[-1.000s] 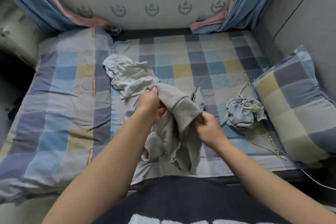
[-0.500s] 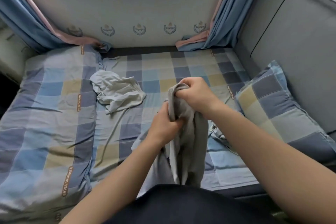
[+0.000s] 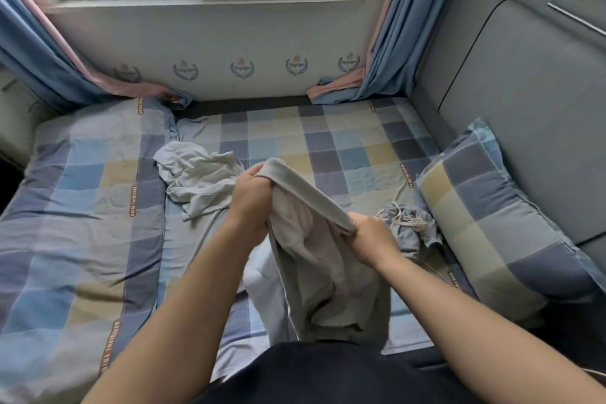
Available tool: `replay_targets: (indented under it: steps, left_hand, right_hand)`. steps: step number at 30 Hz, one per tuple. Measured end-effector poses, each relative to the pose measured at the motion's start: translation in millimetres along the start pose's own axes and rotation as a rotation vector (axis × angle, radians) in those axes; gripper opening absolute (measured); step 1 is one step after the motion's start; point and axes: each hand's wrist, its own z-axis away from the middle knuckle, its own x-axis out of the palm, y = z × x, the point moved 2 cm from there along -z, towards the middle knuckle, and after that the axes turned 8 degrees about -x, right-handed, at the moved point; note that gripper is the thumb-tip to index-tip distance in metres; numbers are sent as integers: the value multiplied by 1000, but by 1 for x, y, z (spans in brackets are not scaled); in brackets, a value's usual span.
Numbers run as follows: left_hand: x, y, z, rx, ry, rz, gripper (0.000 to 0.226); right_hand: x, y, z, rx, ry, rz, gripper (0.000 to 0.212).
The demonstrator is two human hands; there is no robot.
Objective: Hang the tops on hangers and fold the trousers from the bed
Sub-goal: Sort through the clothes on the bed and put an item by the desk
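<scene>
The person holds a soft grey knitted garment (image 3: 314,275) with a ribbed band, to the left of the blue and yellow checked pillow (image 3: 492,216). The left hand (image 3: 251,203) has its fingers curled round the band's far end. The right hand (image 3: 373,239), nearer the pillow, pinches the other end, and the cloth hangs down between them. A crumpled pale grey top (image 3: 200,180) lies farther left of the pillow. A bunched blue-grey drawstring garment (image 3: 408,229) lies just beside the pillow.

Trousers (image 3: 328,272) over bed (image 3: 328,128) ctr; top (image 3: 200,180) behind-L, drawstring garment (image 3: 410,229) R, pillow (image 3: 485,207) R of it.
</scene>
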Motion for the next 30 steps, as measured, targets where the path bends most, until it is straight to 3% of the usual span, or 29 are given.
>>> replay_targets:
  steps: [6, 12, 16, 22, 23, 25, 27, 30]
  left_hand:
    - [-24, 12, -17, -31, 40, 119, 53]
    - [-20, -2, -24, -85, 47, 118, 27]
    - [-4, -23, -15, -123, -89, -53, 16]
    - [14, -63, 13, 24, -380, -511, 42]
    - [14, -70, 13, 61, -368, -627, 45]
    - [12, -77, 10, 154, -227, -776, 26]
    - [6, -75, 6, 213, -134, -725, 7]
    - [5, -66, 6, 240, -146, -532, 21]
  right_hand:
    - [31, 60, 19, 274, -183, -57, 15]
    - [-8, 19, -13, 265, -30, -436, 16]
    - [-33, -23, -24, 306, 33, -863, 13]
    - [-64, -71, -32, 346, 34, -1243, 21]
    - [-69, -76, -32, 338, 28, -1265, 21]
    - [-78, -83, -33, 310, 32, -1292, 19]
    - [-83, -86, -34, 263, 55, -1333, 17]
    - [-82, -78, -29, 162, 31, -1501, 30]
